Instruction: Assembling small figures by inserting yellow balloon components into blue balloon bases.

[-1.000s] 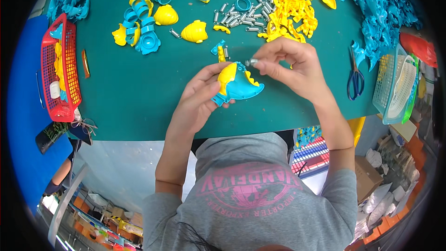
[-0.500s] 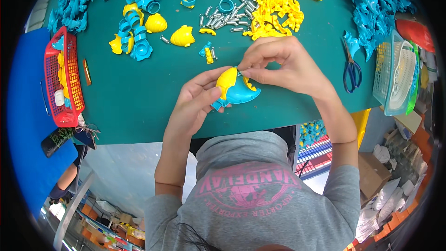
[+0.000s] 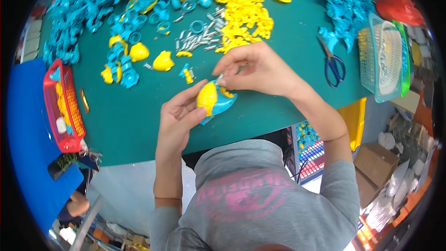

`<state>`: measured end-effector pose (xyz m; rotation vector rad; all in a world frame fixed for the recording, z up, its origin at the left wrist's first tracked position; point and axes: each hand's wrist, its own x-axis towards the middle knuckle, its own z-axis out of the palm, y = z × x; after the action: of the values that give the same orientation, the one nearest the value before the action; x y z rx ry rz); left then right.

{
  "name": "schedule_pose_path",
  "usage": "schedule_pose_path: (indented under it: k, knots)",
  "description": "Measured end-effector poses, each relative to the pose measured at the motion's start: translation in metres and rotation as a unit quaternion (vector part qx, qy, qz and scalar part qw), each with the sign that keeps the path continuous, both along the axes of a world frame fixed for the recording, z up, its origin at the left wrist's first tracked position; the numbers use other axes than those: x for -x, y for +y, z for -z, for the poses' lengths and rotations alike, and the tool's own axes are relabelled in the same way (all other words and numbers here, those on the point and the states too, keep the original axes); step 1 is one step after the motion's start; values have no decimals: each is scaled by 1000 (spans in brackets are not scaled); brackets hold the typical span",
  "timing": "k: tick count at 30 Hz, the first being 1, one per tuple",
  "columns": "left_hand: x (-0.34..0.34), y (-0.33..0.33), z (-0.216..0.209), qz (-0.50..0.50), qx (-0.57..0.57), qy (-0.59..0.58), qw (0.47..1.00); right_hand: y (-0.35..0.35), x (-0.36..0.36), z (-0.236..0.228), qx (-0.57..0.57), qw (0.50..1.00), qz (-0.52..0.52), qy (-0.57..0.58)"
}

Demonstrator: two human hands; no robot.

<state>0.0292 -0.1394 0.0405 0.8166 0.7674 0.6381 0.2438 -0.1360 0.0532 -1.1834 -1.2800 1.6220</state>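
Near the table's front edge, my left hand [image 3: 178, 114] grips a yellow-and-blue plastic toy part [image 3: 207, 98], with the thumb on its yellow shell and the curved blue piece pointing right. At the part's top, my right hand [image 3: 260, 72] has thumb and index finger pinched around a small silvery piece [image 3: 219, 79] that looks like a metal spring. Whether the piece is hooked into the part cannot be made out. Just beyond my hands lies a small yellow-and-blue piece [image 3: 188, 74] with a spring beside it.
Farther back are metal springs [image 3: 200, 39], small yellow parts [image 3: 248, 21], blue rings [image 3: 196, 27] and heaped blue parts [image 3: 346, 0]. Scissors [image 3: 333, 67] lie at right near a pale blue basket [image 3: 369, 60]. A red basket [image 3: 76, 111] stands at left.
The view has shifted, so the table things sit differently in it. The toy part has tilted in my left hand, showing more of the yellow shell. My right hand still pinches at its top.
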Motion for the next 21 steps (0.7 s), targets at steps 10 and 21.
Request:
schedule_pose_path:
  k: [10,21]
  knots:
    - [-5,10,12,-4,50,-101,994,-20,-49,-6,-110,958,190,-184]
    - [20,2,37,-89,153,-217,960,-44,-186,5,-76,854,230,-461]
